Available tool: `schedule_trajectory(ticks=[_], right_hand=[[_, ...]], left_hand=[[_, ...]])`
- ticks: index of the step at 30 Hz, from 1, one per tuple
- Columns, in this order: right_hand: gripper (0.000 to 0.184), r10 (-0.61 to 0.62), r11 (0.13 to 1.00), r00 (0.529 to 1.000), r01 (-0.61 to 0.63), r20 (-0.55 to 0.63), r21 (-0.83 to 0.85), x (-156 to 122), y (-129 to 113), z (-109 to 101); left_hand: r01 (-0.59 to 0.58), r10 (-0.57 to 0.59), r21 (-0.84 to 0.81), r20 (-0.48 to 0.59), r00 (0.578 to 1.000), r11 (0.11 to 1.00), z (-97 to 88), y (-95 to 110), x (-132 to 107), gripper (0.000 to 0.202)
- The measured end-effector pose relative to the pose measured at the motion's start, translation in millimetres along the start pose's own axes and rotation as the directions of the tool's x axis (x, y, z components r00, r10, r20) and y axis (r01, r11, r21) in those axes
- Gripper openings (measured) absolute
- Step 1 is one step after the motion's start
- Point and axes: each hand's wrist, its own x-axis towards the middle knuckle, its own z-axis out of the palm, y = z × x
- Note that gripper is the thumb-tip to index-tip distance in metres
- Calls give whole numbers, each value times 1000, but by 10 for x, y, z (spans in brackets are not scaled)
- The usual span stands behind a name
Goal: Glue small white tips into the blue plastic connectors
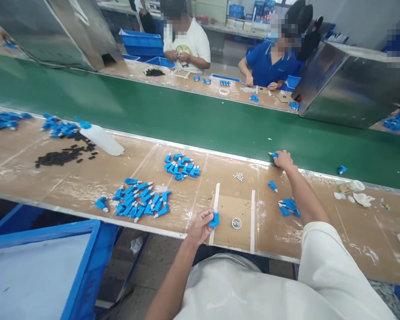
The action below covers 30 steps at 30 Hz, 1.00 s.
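Observation:
My left hand is closed on a small blue plastic part above the front edge of the bench. Stretched out to the far side, my right hand grips another blue plastic part with a white tip, over the near edge of the green belt. Just right of my left hand stands a small round dish between two strips of pale tape. A single blue part and a small group of blue parts lie below my right forearm.
Two piles of blue parts lie to the left, near black pieces and a white squeeze bottle. Small pale beads sit mid-bench. A blue bin stands at lower left. Two people work across the belt, between metal housings.

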Motion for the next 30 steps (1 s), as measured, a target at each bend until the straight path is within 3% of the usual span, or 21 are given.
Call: schedule_trajectory(ticks=[5,8,11,14,16,18,25,27,30], right_hand=[[41,-59,997,996,56,69,48,-119,259,47],[36,-121,990,972,102,202,102,-403,556,67],[48,-226,959,921,154,317,238,-765,698,135],[55,-310,918,919,222,243,328,-1111,552,294],[46,-356,905,927,311,116,290,-1302,383,428],[32,-424,883,906,411,11,228,-1459,273,538],[23,-451,852,878,477,-162,216,-1691,298,560],[25,-462,819,869,495,-179,289,-1647,88,554],[21,-448,809,890,443,-82,386,-1535,-422,577]], left_hand=[[-51,48,-48,-62,997,998,-42,9,8,43],[-38,32,-88,-74,997,995,-62,30,-4,38],[6,-13,-87,-75,997,996,-68,59,-22,32],[22,-28,-63,-93,995,998,-69,83,-44,28],[9,-14,-53,-103,995,999,-69,92,-57,26],[-11,6,-50,-110,994,999,-69,99,-64,24],[32,-37,-35,-130,991,999,-35,113,-40,17],[15,-21,-47,-143,989,999,-12,117,-29,21],[-6,-4,-66,-152,988,998,26,120,-24,23]])
